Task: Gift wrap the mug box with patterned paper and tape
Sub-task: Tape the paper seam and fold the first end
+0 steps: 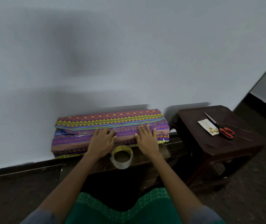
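Mug box (111, 131), wrapped in patterned paper, lies on the tabletop (146, 156) against the far wall. It is pressed flat by left hand (102, 141) and right hand (146, 139), grip spread apart. Paper looks thin, tearable; best held by stiff edges. Tape (122, 156) sits near.

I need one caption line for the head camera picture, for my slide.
Both hands, left and right, press flat on the patterned-paper-wrapped box; tape roll between the wrists.

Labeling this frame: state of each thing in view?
mug box: covered in patterned paper, seam on top
left hand: flat, pressing the paper
right hand: flat, pressing the paper
tape roll: lying free between the wrists
scissors: closed, on side table
gift tag: flat, under scissors
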Available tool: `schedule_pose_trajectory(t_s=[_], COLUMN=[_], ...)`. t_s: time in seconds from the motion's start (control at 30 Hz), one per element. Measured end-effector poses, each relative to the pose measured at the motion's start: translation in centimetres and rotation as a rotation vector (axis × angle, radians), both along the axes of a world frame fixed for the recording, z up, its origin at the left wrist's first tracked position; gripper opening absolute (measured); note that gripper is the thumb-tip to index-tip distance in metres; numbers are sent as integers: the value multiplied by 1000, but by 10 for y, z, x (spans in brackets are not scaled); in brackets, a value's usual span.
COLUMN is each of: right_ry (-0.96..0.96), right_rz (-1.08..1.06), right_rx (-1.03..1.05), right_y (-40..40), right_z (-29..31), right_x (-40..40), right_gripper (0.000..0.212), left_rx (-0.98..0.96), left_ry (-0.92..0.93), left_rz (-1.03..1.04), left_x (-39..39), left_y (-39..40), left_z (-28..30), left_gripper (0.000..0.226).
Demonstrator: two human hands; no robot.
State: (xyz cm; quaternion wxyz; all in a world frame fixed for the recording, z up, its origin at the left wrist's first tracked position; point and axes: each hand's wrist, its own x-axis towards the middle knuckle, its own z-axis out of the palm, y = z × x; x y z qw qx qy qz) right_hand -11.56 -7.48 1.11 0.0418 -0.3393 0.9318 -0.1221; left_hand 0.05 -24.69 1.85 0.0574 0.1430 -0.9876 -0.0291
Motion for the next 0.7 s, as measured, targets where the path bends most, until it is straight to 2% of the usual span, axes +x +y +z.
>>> schedule_pose_trajectory(t_s=[0.1, 0.2, 0.27, 0.33, 0.4, 0.43, 0.53, 0.57, 0.7], right_ry=[15, -16, -23, -33, -195, -309, -483, -520, -662], right_rz=[38, -51, -156, -323, -467, -494, -406, -376, -450], right_rx=[-8, -72, -261, -532, -694, -698, -595, -625, -887], right_y=[-13, -8, 5, 20, 35, 41, 46, 45, 40], right_z=[-4, -9, -13, -14, -14, -16, -26, -30, -33], right_x=[10, 8, 3, -4, -12, -15, -26, -29, -41], right_gripper=[54, 57, 59, 54, 50, 52, 47, 44, 14], left_rx=[-19, 7, 11, 33, 58, 74, 138, 164, 215], left_ry=[9, -49, -75, -80, -77, -65, -25, -33, -252], left_rz=[63, 111, 139, 180, 183, 154, -6, -44, -77], left_x=[17, 21, 16, 6, -2, -5, -18, -25, -58], left_y=[-22, -30, -24, -17, -12, -9, 11, 20, 36], left_z=[1, 6, 10, 15, 16, 15, 17, 16, 11], left_gripper=[76, 51, 38, 37, 43, 48, 69, 76, 96])
